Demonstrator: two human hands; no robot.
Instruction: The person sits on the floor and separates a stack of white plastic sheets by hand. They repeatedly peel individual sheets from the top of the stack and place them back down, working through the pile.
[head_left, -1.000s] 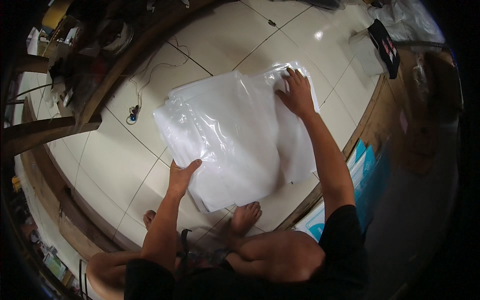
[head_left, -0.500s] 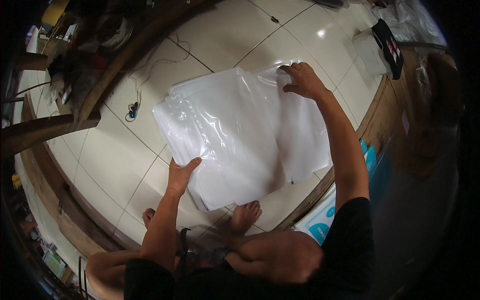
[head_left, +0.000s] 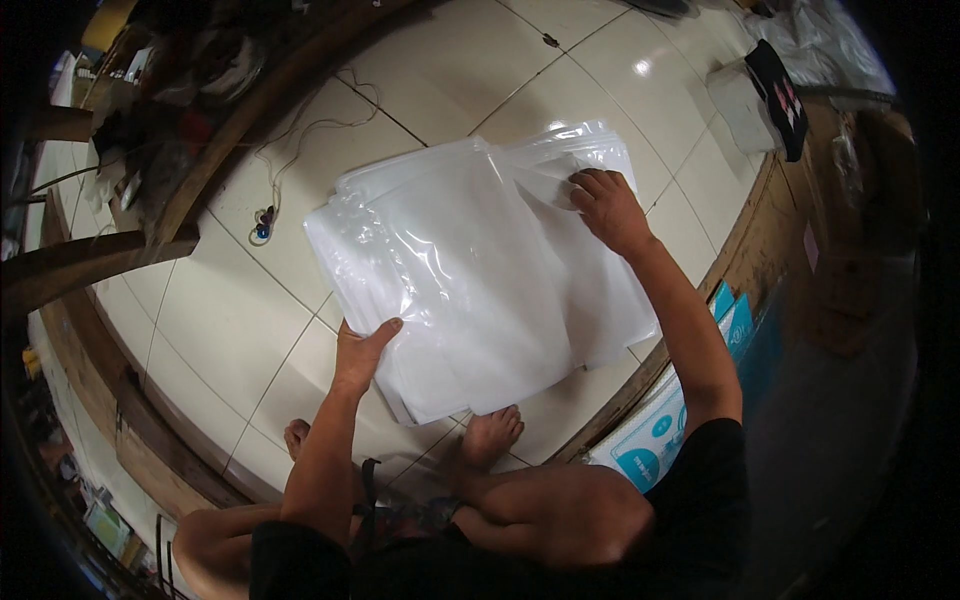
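A thick stack of white translucent plastic bags [head_left: 455, 290] lies over the tiled floor in front of me, its sheets uneven at the edges. My left hand [head_left: 364, 354] is closed on the near left edge of the stack, thumb on top and the other fingers hidden beneath. At the far right part, my right hand [head_left: 608, 212] pinches the edge of an upper plastic sheet. That sheet is raised and curled back under the fingers, showing more layers below it.
Pale floor tiles [head_left: 250, 330] surround the stack. Wooden beams [head_left: 225, 145] run along the left. A tangled cord [head_left: 262, 226] lies left of the stack. Blue-and-white printed packages [head_left: 645, 450] sit at the right, with a whitish container [head_left: 735, 105] farther back. My bare foot [head_left: 492, 437] is close to the stack's near edge.
My right hand has come nearer to me from the far right corner, drawing the upper plastic sheet back with it. My left hand has stayed in place.
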